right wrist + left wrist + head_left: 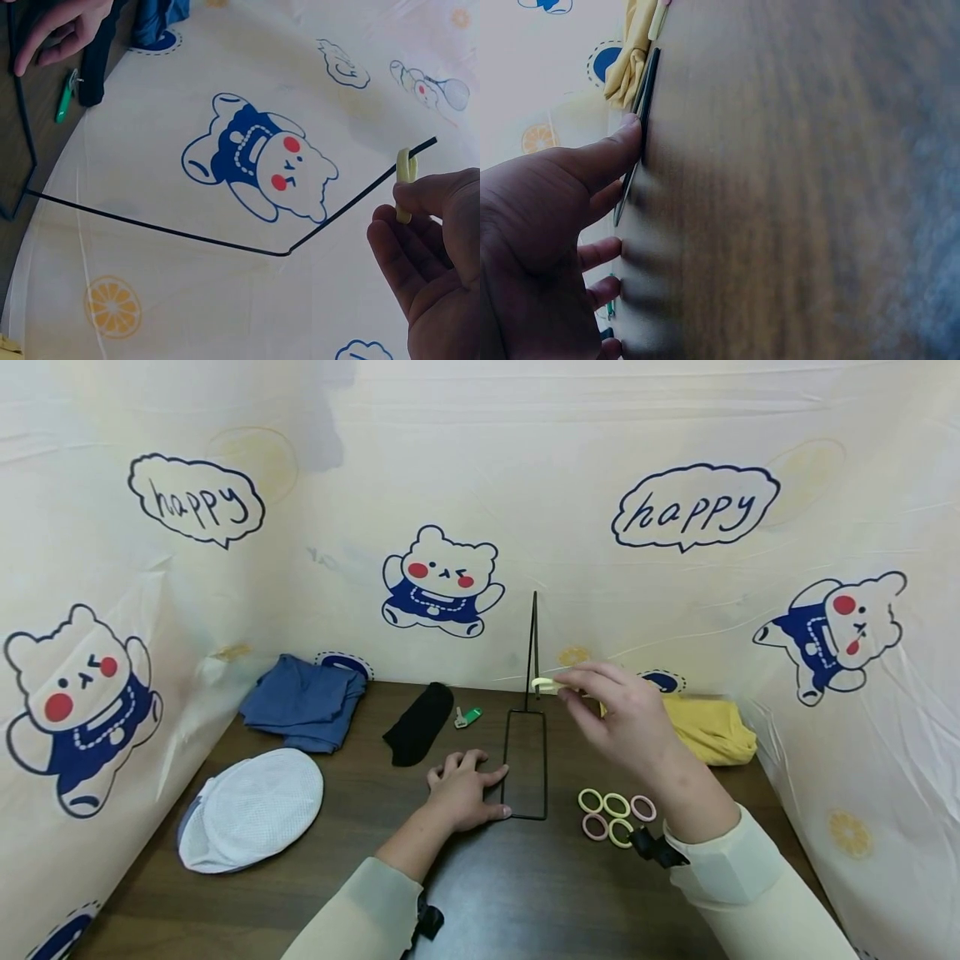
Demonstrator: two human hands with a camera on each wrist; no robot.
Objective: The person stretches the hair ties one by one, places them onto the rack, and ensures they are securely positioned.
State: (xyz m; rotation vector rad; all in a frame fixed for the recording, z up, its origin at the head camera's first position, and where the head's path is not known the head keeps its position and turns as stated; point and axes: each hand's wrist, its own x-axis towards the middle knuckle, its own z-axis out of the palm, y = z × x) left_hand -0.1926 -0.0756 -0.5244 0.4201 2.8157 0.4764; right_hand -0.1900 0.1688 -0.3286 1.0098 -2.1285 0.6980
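A black wire stand point(546, 768) has a rectangular base on the table and an upright with an arm bent off its top. My right hand point(626, 718) pinches a pale yellow ring point(403, 165) between thumb and fingers. In the right wrist view the ring is around the arm near its free end, and the arm's tip shows past it. My left hand point(463, 789) rests on the table with fingers spread, thumb and forefinger pressing the left bar of the base. Several yellow and pink rings point(617, 805) lie flat below my right hand.
At the back lie folded blue cloth point(300, 702), a black sock point(420, 724) and a key with a green tag point(469, 718). A white cap-like item point(251, 810) sits at left. Yellow cloth point(708, 731) is behind my right forearm. A printed curtain point(570, 468) surrounds the table.
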